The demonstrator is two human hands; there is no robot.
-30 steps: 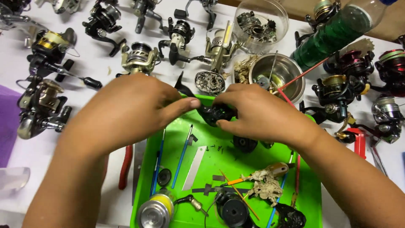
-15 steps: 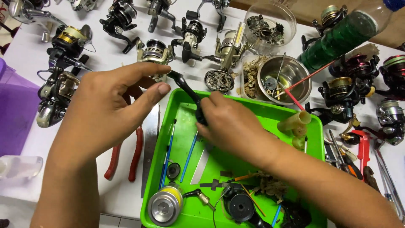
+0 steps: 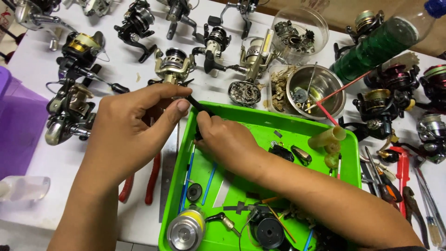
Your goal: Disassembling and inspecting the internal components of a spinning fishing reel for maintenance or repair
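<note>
My left hand (image 3: 132,128) hovers over the left rim of the bright green tray (image 3: 344,160) and pinches a black reel part (image 3: 200,108) between thumb and fingers. My right hand (image 3: 225,139) lies inside the tray and grips the lower end of the same black part; most of the part is hidden under both hands. In the tray lie a silver spool with yellow line (image 3: 186,231), a black spool (image 3: 267,231), a small black ring (image 3: 193,192), blue sticks and loose small parts.
Several fishing reels (image 3: 174,62) stand across the white table beyond the tray. A steel bowl of small parts (image 3: 316,88), a clear tub (image 3: 299,29) and a green bottle (image 3: 376,46) sit behind. Red-handled pliers (image 3: 151,179) lie left of the tray, a purple box (image 3: 18,125) far left, tools far right.
Both hands have shifted left and toward the tray's upper left corner with the black part. Parts in the tray's right half, hidden before, now show.
</note>
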